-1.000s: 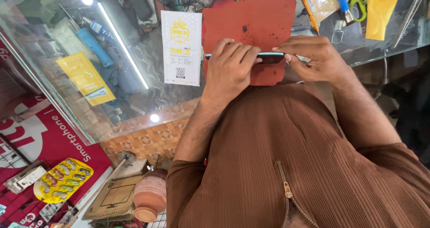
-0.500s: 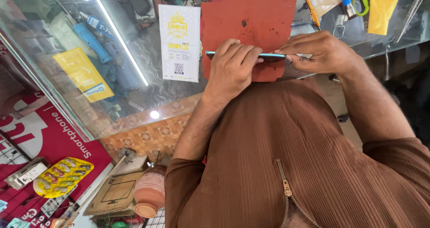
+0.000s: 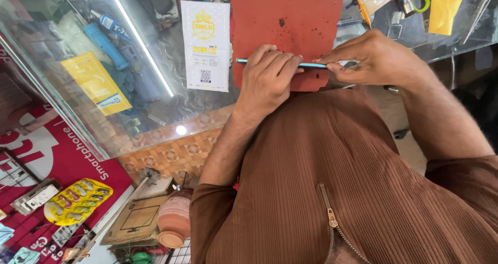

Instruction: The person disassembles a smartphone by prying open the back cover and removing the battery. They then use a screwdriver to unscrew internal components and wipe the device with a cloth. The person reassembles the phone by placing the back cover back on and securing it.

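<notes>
Gripping the thin teal-edged phone (image 3: 282,64) edge-on, your left hand (image 3: 270,79) clasps its middle while your right hand (image 3: 376,61) pinches its right end. Its long axis runs left-right over the red mat (image 3: 290,20), near the glass counter (image 3: 155,61) edge.

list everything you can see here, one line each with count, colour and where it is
phone: 1, teal edge, seen edge-on, held between both hands over the mat
mat: 1, red, on the glass counter
card: 1, white and yellow, left of the mat
glass counter: 1, clear, across the top
yellow packet: 1, under the glass, left
clay pot: 1, terracotta, below the counter
yellow tray: 1, lower left
left hand: 1, gripping the phone's left part
right hand: 1, pinching the phone's right end
</notes>
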Action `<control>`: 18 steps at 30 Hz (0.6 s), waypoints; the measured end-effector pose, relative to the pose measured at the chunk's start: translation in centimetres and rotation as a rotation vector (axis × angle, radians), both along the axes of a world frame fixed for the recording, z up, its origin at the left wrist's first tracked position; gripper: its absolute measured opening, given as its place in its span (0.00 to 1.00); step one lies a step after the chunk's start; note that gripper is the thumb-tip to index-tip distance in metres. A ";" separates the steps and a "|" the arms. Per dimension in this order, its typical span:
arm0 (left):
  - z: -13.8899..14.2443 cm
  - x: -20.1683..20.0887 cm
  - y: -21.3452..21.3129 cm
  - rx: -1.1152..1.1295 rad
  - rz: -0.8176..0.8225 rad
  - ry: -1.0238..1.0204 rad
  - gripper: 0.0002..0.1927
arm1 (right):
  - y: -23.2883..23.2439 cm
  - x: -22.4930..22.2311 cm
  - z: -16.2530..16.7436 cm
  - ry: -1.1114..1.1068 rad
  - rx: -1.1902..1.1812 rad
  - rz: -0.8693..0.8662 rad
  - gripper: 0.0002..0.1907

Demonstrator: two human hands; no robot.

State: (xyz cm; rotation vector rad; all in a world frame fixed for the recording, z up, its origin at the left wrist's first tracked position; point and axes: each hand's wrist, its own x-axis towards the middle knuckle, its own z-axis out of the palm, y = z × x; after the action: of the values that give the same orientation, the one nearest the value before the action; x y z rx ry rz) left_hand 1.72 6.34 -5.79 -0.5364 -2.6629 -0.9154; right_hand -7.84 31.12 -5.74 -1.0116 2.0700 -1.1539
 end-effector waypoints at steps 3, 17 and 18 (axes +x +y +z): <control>0.0 0.1 0.0 -0.002 0.001 0.014 0.08 | -0.9 -0.4 1.3 0.021 0.097 0.030 0.15; 0.3 -0.3 0.1 0.026 -0.005 0.020 0.08 | -2.5 -0.8 3.5 0.149 0.281 0.235 0.22; 0.3 -0.3 0.0 0.025 -0.007 0.020 0.08 | -2.4 -0.7 3.5 0.154 0.276 0.229 0.23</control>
State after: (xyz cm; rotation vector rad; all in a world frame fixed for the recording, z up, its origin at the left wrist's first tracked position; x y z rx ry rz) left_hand 1.39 6.36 -5.53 -0.5461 -2.6304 -0.9385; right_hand -8.55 28.75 -2.28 -1.1918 2.0931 -0.6728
